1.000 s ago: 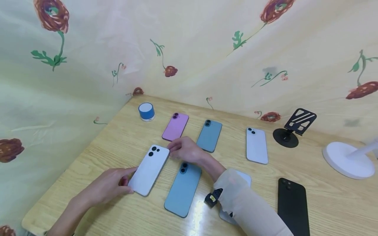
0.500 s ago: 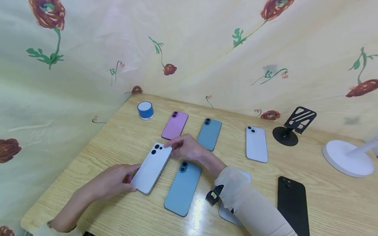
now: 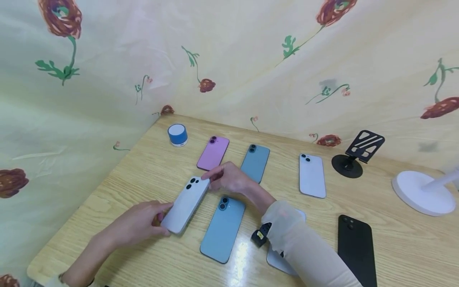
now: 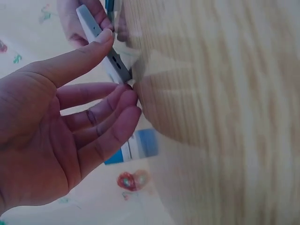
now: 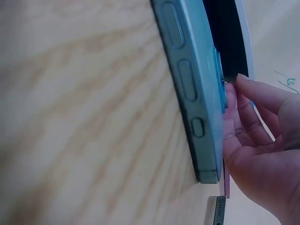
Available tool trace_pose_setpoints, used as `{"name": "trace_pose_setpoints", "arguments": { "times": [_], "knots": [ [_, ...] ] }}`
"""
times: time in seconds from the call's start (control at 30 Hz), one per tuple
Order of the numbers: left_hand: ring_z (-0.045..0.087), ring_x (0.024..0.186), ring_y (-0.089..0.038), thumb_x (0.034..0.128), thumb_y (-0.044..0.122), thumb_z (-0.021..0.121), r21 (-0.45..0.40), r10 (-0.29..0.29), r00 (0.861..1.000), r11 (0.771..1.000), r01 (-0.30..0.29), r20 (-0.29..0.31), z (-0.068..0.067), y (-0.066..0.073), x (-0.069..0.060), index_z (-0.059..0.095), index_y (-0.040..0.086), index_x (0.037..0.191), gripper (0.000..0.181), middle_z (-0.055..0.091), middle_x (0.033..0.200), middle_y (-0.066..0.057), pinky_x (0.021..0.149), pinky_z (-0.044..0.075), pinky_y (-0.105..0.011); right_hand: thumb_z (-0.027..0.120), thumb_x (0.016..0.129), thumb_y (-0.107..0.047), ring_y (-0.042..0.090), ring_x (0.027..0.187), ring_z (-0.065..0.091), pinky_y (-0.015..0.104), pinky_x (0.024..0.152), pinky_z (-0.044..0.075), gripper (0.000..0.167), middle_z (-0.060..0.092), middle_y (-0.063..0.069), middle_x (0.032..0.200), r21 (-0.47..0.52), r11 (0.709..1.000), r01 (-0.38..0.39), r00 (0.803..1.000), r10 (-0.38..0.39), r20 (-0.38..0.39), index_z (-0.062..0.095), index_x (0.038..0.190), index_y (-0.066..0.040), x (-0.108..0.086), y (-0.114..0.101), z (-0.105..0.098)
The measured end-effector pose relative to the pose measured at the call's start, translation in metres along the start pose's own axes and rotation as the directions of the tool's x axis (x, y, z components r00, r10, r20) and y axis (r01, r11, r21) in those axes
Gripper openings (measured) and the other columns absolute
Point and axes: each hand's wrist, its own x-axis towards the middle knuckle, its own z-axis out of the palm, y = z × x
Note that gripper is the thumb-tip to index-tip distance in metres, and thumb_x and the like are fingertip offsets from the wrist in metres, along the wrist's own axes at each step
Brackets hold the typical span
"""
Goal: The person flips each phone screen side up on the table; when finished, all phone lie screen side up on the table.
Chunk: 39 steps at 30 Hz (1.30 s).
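Observation:
A white phone with a dark camera cluster is held between both hands, back facing up and tilted. At its lower left end, my left hand pinches it; in the left wrist view the thumb lies over the edge of the phone and the fingers are below. My right hand grips the upper right corner with thumb and fingers. In the right wrist view the phone's dark screen side shows, lifted off the table. Just right of it lies a blue phone, back up.
Pink, teal and pale phones lie further back. A blue speaker-like cylinder stands back left. Rightward are a black phone stand, a white round base and a black phone. Another phone lies under the right sleeve.
Both hands have raised the white phone and shifted it slightly right. It is tilted more, so its back looks narrower. The other phones stay where they were.

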Motion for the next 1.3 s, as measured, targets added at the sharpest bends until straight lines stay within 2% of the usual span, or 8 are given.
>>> {"name": "trace_pose_setpoints", "arguments": {
  "times": [0.1,0.3,0.4,0.7,0.87,1.03,1.13,1.3],
  "knots": [
    [0.051,0.078,-0.007,0.0817,0.038,0.091,0.044,-0.004,1.000,0.999,0.004,-0.007,0.002,0.008,-0.001,0.063,-0.002,0.143,0.078,0.060,0.089,0.008,0.067,0.044,-0.025,0.078,0.090,0.003,0.017,0.093,0.062,0.023,0.072,0.048,0.029,0.074,0.003,0.102,-0.010,1.000,0.006,1.000,-0.006,-0.004,0.084,0.110,-0.017,0.000,0.000,0.000],
    [0.066,0.098,-0.013,0.0795,0.047,0.091,0.161,-0.017,0.999,0.987,0.023,-0.038,0.004,0.021,-0.005,0.068,0.003,0.140,0.078,0.070,0.125,-0.009,0.084,0.060,-0.038,0.078,0.090,0.002,0.018,0.096,0.062,0.024,0.077,0.049,0.030,0.076,0.001,0.106,-0.026,1.000,-0.001,1.000,0.001,-0.011,0.085,0.109,-0.019,0.002,-0.001,0.000],
    [0.067,0.100,-0.015,0.0784,0.051,0.091,0.173,-0.019,0.999,0.984,0.028,-0.051,0.006,0.025,-0.007,0.068,0.002,0.139,0.080,0.069,0.128,-0.010,0.085,0.061,-0.041,0.078,0.091,0.001,0.017,0.099,0.063,0.025,0.081,0.050,0.029,0.077,-0.001,0.109,-0.030,1.000,0.009,1.000,-0.009,-0.009,0.085,0.110,-0.020,0.002,-0.001,0.000],
    [0.070,0.107,-0.021,0.0784,0.060,0.088,0.106,-0.028,0.998,0.994,0.034,-0.058,0.008,0.031,-0.007,0.069,0.003,0.138,0.084,0.068,0.135,-0.012,0.088,0.061,-0.045,0.077,0.092,0.001,0.016,0.100,0.069,0.027,0.088,0.055,0.026,0.079,0.001,0.111,-0.017,0.999,0.043,0.999,-0.043,-0.003,0.084,0.110,-0.017,0.001,-0.004,-0.003],
    [0.072,0.114,-0.026,0.0851,0.046,0.087,0.086,0.032,0.996,0.996,-0.025,-0.085,0.006,0.031,-0.009,0.071,0.001,0.135,0.069,0.071,0.136,-0.015,0.092,0.061,-0.047,0.077,0.092,0.002,0.017,0.099,0.070,0.027,0.085,0.058,0.026,0.079,0.003,0.113,0.006,0.999,0.049,0.999,-0.049,-0.007,0.084,0.110,-0.015,0.000,-0.006,-0.005],
    [0.075,0.103,-0.017,0.0881,0.032,0.086,0.044,0.094,0.990,0.995,-0.089,-0.109,0.003,0.027,-0.011,0.073,-0.001,0.131,0.055,0.078,0.122,-0.008,0.085,0.062,-0.038,0.077,0.093,0.000,0.017,0.094,0.068,0.026,0.079,0.057,0.025,0.078,0.004,0.115,0.023,0.997,0.074,0.997,-0.074,-0.002,0.084,0.111,-0.015,0.001,-0.006,-0.005],
    [0.076,0.097,-0.014,0.0894,0.025,0.084,-0.004,0.107,0.989,0.994,-0.108,-0.102,0.001,0.025,-0.012,0.072,-0.003,0.130,0.051,0.080,0.114,-0.007,0.078,0.061,-0.031,0.078,0.093,0.000,0.016,0.095,0.067,0.024,0.079,0.055,0.025,0.077,0.004,0.116,0.029,0.995,0.097,0.995,-0.097,-0.002,0.084,0.111,-0.015,0.002,-0.005,-0.004],
    [0.079,0.096,-0.019,0.0913,0.016,0.081,-0.101,0.116,0.989,0.987,-0.126,-0.097,0.000,0.022,-0.015,0.069,-0.004,0.134,0.049,0.078,0.118,-0.014,0.075,0.062,-0.026,0.078,0.093,-0.002,0.015,0.102,0.068,0.025,0.084,0.055,0.024,0.078,0.002,0.116,0.040,0.993,0.110,0.994,-0.110,-0.007,0.084,0.111,-0.016,0.002,-0.006,-0.003]
  ]
}}
